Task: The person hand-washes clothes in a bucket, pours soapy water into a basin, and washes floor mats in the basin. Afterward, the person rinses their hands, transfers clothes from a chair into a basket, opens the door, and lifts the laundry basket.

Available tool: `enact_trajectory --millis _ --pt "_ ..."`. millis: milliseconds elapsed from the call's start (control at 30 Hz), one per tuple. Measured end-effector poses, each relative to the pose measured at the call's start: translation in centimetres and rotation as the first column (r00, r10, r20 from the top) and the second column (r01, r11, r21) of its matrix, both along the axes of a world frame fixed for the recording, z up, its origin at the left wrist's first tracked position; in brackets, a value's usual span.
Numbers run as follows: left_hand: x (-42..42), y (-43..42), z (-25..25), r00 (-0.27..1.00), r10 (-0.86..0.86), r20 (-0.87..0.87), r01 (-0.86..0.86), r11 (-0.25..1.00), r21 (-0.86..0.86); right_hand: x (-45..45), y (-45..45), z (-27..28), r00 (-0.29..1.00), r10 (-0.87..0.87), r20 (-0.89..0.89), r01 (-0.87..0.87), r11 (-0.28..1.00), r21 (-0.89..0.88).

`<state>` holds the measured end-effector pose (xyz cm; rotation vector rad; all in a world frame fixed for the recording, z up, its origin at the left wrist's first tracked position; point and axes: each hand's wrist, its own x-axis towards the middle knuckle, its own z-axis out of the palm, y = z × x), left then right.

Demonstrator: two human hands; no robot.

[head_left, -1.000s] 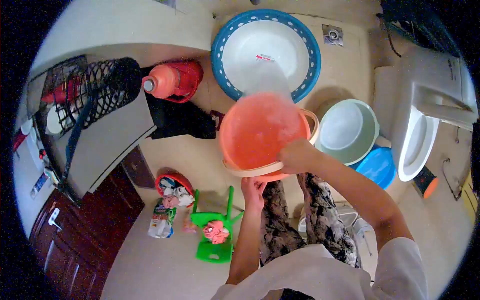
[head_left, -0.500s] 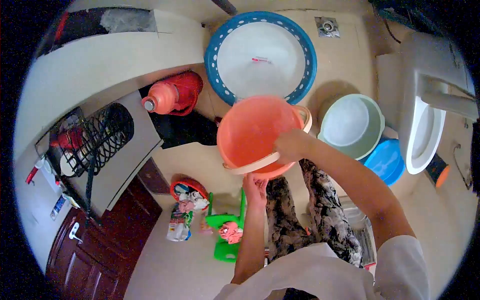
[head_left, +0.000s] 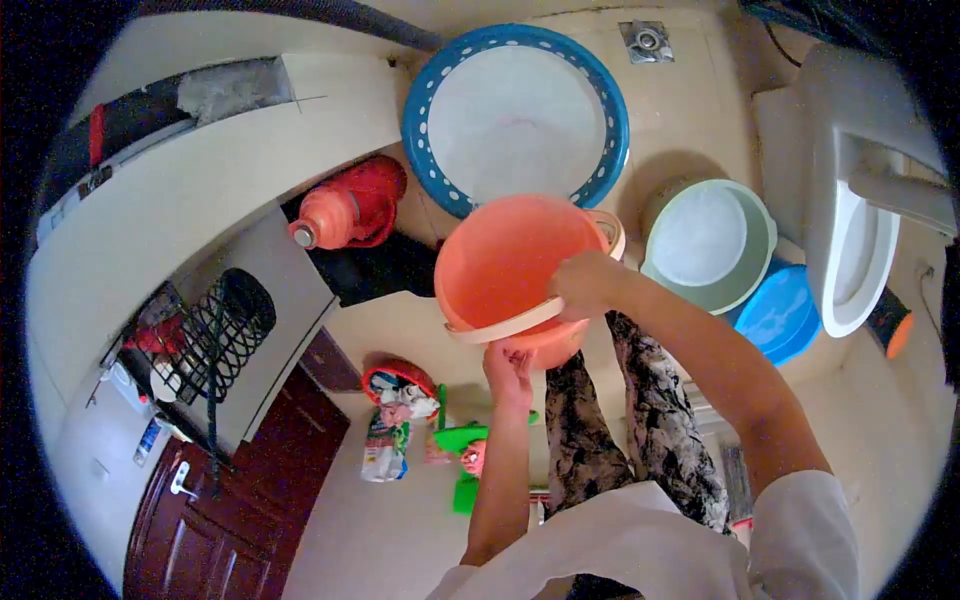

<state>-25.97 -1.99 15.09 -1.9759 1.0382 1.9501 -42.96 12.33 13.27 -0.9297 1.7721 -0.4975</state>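
An orange plastic bucket (head_left: pixel 515 245) with a cream handle (head_left: pixel 505 325) is held in front of me, its mouth tilted toward the far side. My right hand (head_left: pixel 590 285) is closed at the near rim, by the handle; its fingertips are partly hidden. Against the bucket's lower near side, my left hand (head_left: pixel 510 375) grips from below, fingers mostly out of sight. Just beyond the bucket's far rim lies a large round blue basin (head_left: pixel 418 130) with white dots round its edge and a whitish inside. The bucket's edge overlaps it in view.
To the right stand a pale green tub (head_left: pixel 770 235), a blue basin (head_left: pixel 780 315) and a white sink (head_left: pixel 840 290). A red thermos (head_left: pixel 345 210) is at the left, near a black wire basket (head_left: pixel 225 330). A floor drain (head_left: pixel 648 42) lies at the back.
The view has shifted slightly, moving the surroundings. Both hands keep their hold on the bucket. A small red-and-white mark in the blue basin no longer shows clearly.
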Motion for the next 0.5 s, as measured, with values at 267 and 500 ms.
enact_trajectory --millis 267,500 --pt "-2.4 -0.4 0.2 1.000 0.019 0.021 -0.019 0.999 0.029 -1.0 0.9 -0.3 1.000 -0.003 0.018 0.003 1.000 0.012" --pt "-4.0 -0.6 0.6 0.999 -0.031 -0.009 0.031 0.999 0.007 -1.1 1.6 -0.8 0.988 -0.101 0.116 0.096 0.994 0.048"
